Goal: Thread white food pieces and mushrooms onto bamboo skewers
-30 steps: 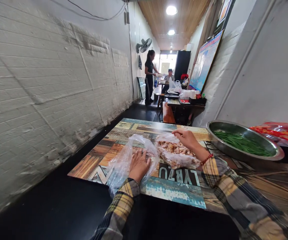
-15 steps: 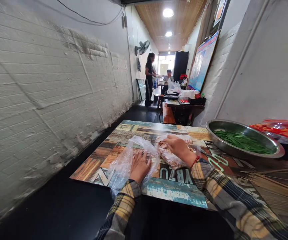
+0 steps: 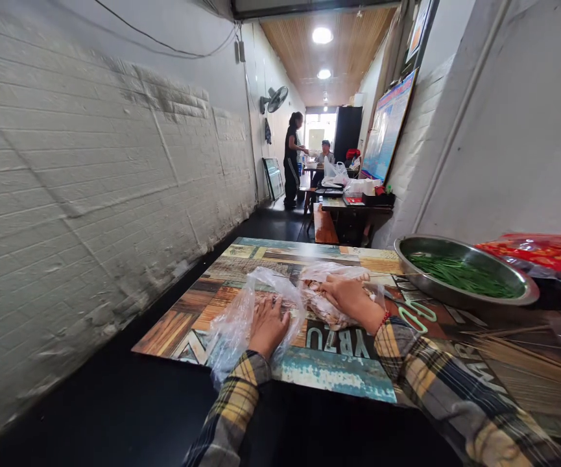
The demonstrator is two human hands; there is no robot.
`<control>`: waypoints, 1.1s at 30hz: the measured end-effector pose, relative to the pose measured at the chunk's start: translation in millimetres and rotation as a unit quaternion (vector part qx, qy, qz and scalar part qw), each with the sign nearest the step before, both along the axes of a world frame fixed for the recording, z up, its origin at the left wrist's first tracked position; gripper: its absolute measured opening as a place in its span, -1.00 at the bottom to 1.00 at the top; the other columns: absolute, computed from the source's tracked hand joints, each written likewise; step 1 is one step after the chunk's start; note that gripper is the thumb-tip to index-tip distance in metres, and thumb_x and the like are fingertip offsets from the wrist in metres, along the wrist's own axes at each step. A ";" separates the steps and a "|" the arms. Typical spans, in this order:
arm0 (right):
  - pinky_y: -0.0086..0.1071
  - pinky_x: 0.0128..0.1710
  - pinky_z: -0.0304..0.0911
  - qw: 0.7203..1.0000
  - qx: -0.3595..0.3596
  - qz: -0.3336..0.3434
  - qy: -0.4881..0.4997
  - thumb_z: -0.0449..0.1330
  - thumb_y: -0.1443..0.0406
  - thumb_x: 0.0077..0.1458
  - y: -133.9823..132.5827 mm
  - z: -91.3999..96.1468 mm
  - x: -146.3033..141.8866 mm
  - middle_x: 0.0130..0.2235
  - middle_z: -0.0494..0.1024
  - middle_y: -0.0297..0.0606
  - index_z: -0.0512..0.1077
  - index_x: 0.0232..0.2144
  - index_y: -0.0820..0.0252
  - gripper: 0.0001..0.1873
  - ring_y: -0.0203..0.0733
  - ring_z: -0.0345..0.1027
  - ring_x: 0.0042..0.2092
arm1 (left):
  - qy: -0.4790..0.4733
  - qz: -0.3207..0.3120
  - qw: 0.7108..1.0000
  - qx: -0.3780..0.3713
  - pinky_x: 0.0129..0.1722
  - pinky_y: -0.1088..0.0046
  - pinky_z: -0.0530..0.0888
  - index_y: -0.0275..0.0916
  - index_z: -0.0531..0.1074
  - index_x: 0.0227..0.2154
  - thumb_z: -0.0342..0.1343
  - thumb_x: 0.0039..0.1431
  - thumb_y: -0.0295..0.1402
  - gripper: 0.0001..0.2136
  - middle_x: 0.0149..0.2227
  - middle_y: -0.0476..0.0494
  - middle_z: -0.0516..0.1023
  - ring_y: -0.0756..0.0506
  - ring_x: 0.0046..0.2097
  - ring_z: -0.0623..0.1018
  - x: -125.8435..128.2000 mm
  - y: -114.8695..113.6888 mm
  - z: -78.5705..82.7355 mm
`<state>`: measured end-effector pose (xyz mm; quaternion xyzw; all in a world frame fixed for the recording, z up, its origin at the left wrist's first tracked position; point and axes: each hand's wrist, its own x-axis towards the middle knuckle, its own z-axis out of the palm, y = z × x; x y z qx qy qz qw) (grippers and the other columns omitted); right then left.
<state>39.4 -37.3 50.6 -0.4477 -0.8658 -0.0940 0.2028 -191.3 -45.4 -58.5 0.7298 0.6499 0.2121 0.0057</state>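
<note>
My left hand (image 3: 269, 325) lies flat with its fingers stretched out on a crumpled clear plastic bag (image 3: 234, 331). Pinkish pieces show through the plastic by its fingertips. My right hand (image 3: 351, 298) is closed, its fingers down at an open plastic bag of pale, brownish meat-like pieces (image 3: 326, 310). A thin wooden skewer (image 3: 397, 275) sticks out to the right from behind this hand; the fingers hide its other end. Scissors with pale green handles (image 3: 419, 314) lie beside my right wrist.
A steel basin (image 3: 523, 299) of green stalks stands at the right of the patterned table (image 3: 173, 324). Many loose skewers (image 3: 528, 357) lie at the right, near red packaging (image 3: 533, 250). Farther back, one person (image 3: 292, 159) stands, another sits, and bags crowd a table.
My right hand has dipped lower into the bag of pieces. The skewer seen between my hands no longer shows there. My left hand has barely moved. The whole view has shifted slightly.
</note>
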 end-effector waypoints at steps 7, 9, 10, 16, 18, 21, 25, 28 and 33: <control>-0.22 -0.07 0.35 0.978 0.034 -0.033 0.205 -0.05 0.15 0.32 -17.9 -5.1 66.6 -0.16 0.63 -0.12 0.57 -0.18 0.17 -0.59 -0.07 0.49 -0.11 | -0.001 0.000 1.000 -0.006 0.26 0.09 0.14 -0.23 0.28 0.19 -0.07 0.27 -0.21 -0.53 0.27 -0.31 0.26 -0.28 0.29 0.21 1.6 0.4 1.9; -0.19 -0.16 0.41 0.934 -0.003 -0.061 0.353 0.04 0.05 0.25 -21.8 -12.4 81.2 -0.23 0.65 -0.15 0.58 -0.18 0.14 -0.59 -0.07 0.51 -0.22 | 0.004 0.002 1.000 -0.002 0.25 0.09 0.14 -0.23 0.29 0.19 -0.07 0.27 -0.21 -0.54 0.26 -0.31 0.27 -0.28 0.29 0.21 1.6 1.1 0.9; -0.20 -0.22 0.43 0.898 -0.032 -0.072 0.432 0.11 0.01 0.19 -23.0 -17.1 86.1 -0.27 0.66 -0.16 0.58 -0.19 0.15 -0.59 -0.08 0.51 -0.28 | 0.008 0.003 1.000 0.003 0.25 0.09 0.14 -0.24 0.29 0.19 -0.07 0.26 -0.21 -0.54 0.26 -0.31 0.27 -0.29 0.29 0.22 1.6 1.5 0.3; -0.32 -0.35 0.44 0.697 -0.107 -0.064 0.707 0.33 0.01 -0.04 -29.1 -48.4 98.9 -0.37 0.63 -0.27 0.56 -0.28 0.16 -0.61 -0.20 0.49 -0.37 | 0.030 0.003 0.999 0.021 0.24 0.14 0.17 -0.23 0.29 0.18 -0.09 0.27 -0.20 -0.54 0.26 -0.30 0.28 -0.26 0.27 0.24 0.7 4.4 -1.9; -0.34 -0.34 0.45 0.667 -0.103 -0.060 0.735 0.30 0.02 -0.01 -34.9 -58.3 103.6 -0.37 0.62 -0.30 0.53 -0.29 0.15 -0.65 -0.22 0.50 -0.35 | 0.034 0.001 0.999 0.018 0.23 0.14 0.17 -0.23 0.29 0.17 -0.08 0.27 -0.19 -0.54 0.26 -0.30 0.28 -0.26 0.27 0.24 0.3 5.9 -2.0; -0.35 -0.33 0.47 0.621 -0.100 -0.061 0.775 0.30 0.07 0.00 -45.6 -72.7 110.6 -0.36 0.61 -0.31 0.51 -0.32 0.14 -0.72 -0.23 0.51 -0.34 | 0.037 0.001 0.999 0.018 0.24 0.13 0.16 -0.22 0.31 0.15 -0.07 0.26 -0.17 -0.55 0.26 -0.30 0.28 -0.27 0.27 0.24 -0.3 8.7 -2.3; -0.35 -0.26 0.48 0.576 -0.099 -0.068 0.809 0.30 0.11 0.01 -59.8 -86.3 113.2 -0.34 0.61 -0.32 0.51 -0.32 0.12 -0.76 -0.25 0.52 -0.30 | 0.050 0.002 0.999 0.017 0.24 0.13 0.15 -0.23 0.30 0.15 -0.08 0.27 -0.15 -0.54 0.25 -0.31 0.28 -0.28 0.28 0.23 -0.6 11.5 -2.5; -0.36 -0.23 0.47 0.564 -0.116 -0.065 0.815 0.33 0.14 0.00 -72.2 -88.4 111.4 -0.29 0.62 -0.32 0.54 -0.29 0.11 -0.77 -0.25 0.52 -0.25 | 0.066 -0.001 0.998 0.016 0.23 0.13 0.16 -0.24 0.30 0.15 -0.09 0.28 -0.15 -0.54 0.25 -0.31 0.28 -0.28 0.28 0.23 -0.7 12.8 -2.2; -0.42 -0.33 0.43 0.583 -0.201 -0.051 0.785 0.35 0.13 0.01 -96.8 -82.8 118.1 -0.19 0.63 -0.23 0.55 -0.15 0.11 -0.65 -0.23 0.52 -0.25 | 0.084 0.001 0.996 0.020 0.21 0.11 0.19 -0.23 0.32 0.13 -0.11 0.30 -0.14 -0.56 0.25 -0.31 0.28 -0.30 0.27 0.24 -0.7 12.9 -0.7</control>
